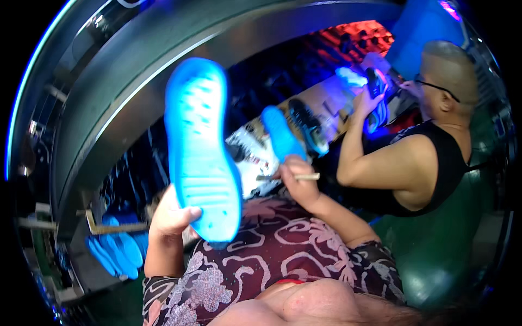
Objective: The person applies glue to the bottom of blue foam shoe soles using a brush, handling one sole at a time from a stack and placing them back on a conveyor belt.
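My left hand (173,214) grips a bright blue shoe sole (204,157) at its heel end, with the thumb pressed on the face. The sole stands nearly upright in front of me and shows ridges and small dimples. My right hand (300,185) is closed round a thin wooden-handled brush (309,176), its dark end pointing left. A second blue sole (281,130) reaches away from my right fingertips; whether they grip it or only touch it I cannot tell.
Several blue soles (120,255) lie at the lower left. Beyond my right hand is a dark shoe (307,125) on the worktable. A curved metal-edged machine or conveyor (130,103) arches across the far side. At right, a co-worker (413,157) holds a shoe (376,98) under blue-violet light.
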Tool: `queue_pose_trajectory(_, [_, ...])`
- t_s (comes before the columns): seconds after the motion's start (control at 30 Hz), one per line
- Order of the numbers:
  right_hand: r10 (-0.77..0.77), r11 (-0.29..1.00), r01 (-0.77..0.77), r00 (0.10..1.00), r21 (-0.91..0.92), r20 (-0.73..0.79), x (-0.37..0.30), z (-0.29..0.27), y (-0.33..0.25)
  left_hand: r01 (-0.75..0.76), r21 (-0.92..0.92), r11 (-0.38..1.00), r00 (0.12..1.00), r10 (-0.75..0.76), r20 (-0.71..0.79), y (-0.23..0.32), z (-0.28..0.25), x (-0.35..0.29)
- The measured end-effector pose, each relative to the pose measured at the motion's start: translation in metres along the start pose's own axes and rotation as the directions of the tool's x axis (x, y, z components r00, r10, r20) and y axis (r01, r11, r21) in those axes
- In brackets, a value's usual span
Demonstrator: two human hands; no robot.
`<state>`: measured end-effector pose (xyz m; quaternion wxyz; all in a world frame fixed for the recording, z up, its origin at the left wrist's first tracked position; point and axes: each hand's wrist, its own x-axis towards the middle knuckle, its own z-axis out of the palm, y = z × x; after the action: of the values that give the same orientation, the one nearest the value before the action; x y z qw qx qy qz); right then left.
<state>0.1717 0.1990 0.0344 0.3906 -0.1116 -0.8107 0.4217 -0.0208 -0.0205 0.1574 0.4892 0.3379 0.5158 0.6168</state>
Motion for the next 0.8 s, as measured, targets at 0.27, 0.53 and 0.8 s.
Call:
queue_pose_trajectory(0.27, [0.073,0.997,-0.078,0.986,-0.028,-0.151,-0.015,-0.006,0.001,-0.059,-0.446,0.893,0.969,0.158,0.189,0.105,0.081,0.317])
queue_pose_trajectory(0.53, [0.229,0.973,-0.227,0.968,0.029,-0.107,-0.014,0.003,0.000,-0.323,-0.449,0.833,0.900,0.416,0.126,0.093,0.105,0.260])
queue_pose_trajectory(0.8, [0.159,0.940,-0.161,0.987,0.299,0.032,0.020,0.033,-0.023,0.141,0.245,0.959,0.902,-0.022,-0.431,-0.079,-0.104,-0.058])
